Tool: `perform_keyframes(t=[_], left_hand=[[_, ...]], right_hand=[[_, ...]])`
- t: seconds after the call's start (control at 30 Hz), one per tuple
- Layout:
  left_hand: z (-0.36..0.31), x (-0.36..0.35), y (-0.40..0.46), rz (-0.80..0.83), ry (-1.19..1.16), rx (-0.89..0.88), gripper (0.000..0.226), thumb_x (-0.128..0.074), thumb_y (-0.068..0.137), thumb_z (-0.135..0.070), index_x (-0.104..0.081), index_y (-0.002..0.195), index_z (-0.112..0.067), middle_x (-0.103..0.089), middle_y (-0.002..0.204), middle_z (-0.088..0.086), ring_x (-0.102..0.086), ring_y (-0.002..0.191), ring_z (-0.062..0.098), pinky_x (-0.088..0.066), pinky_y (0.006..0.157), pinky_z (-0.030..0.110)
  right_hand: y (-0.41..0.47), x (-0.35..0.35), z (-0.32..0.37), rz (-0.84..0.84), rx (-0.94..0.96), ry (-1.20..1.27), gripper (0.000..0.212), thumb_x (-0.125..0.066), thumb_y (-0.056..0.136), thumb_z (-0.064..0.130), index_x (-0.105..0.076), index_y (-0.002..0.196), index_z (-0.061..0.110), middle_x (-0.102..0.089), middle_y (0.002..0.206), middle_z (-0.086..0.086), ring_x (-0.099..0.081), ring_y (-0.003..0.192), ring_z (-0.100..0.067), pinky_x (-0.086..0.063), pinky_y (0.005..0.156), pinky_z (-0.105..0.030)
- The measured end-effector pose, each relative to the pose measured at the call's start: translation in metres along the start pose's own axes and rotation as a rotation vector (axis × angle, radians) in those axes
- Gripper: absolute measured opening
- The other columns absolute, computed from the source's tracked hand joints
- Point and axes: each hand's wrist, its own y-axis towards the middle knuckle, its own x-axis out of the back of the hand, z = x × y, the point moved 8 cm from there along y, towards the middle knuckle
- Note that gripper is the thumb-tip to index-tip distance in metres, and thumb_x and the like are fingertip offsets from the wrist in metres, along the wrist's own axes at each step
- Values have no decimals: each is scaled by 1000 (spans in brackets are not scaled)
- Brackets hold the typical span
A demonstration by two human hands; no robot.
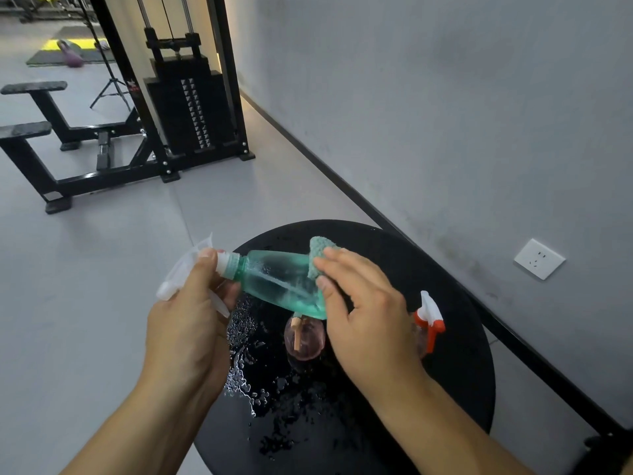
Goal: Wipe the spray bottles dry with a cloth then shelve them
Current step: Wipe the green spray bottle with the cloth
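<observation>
A green translucent spray bottle (279,281) with a white trigger head lies sideways in the air above a round black table (455,375). My left hand (190,320) grips its white neck and trigger. My right hand (363,310) holds a green cloth (320,253) wrapped around the bottle's body near its base. Water drops cling to the bottle. On the table below stand a pink bottle (305,339) and a bottle with a red and white trigger (430,320), the latter partly hidden by my right hand.
Water is puddled on the wet tabletop (246,378). A grey wall with a white socket (538,258) runs along the right. Black gym machines (185,108) stand on the grey floor at the back left. No shelf is in view.
</observation>
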Motion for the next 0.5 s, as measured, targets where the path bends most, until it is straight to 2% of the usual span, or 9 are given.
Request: perform_keyframes(t=[0.1, 0.23, 0.37, 0.5], left_hand=[[5, -2, -3, 17, 1, 8, 23, -67, 104, -22, -70, 125, -13, -75, 106, 2, -74, 96, 10, -60, 82, 23], [-2, 0, 2, -14, -20, -1, 8, -65, 105, -21, -70, 111, -20, -76, 100, -3, -74, 91, 6, -61, 81, 22], [2, -1, -2, -13, -13, 9, 9, -65, 105, -22, -71, 112, -20, -76, 99, -4, -75, 92, 6, -61, 83, 23], [8, 0, -4, -16, 3, 28, 13, -66, 105, -20, -70, 116, -14, -76, 102, 1, -75, 98, 12, -59, 98, 33]], right_hand=[[-7, -12, 12, 55, 96, -14, 30, -64, 98, 14, -69, 127, 21, -62, 134, 10, -46, 134, -2, -39, 113, -23], [0, -2, 0, 0, 36, -15, 30, -64, 98, 16, -69, 127, 22, -62, 133, 12, -48, 131, -1, -39, 112, -21], [-3, -5, 5, -1, 53, -22, 31, -65, 97, 13, -69, 127, 20, -62, 134, 9, -47, 134, -4, -40, 112, -25], [-10, -16, 21, 67, 204, -61, 34, -68, 94, 7, -69, 126, 17, -63, 133, 4, -47, 135, -8, -37, 115, -24]])
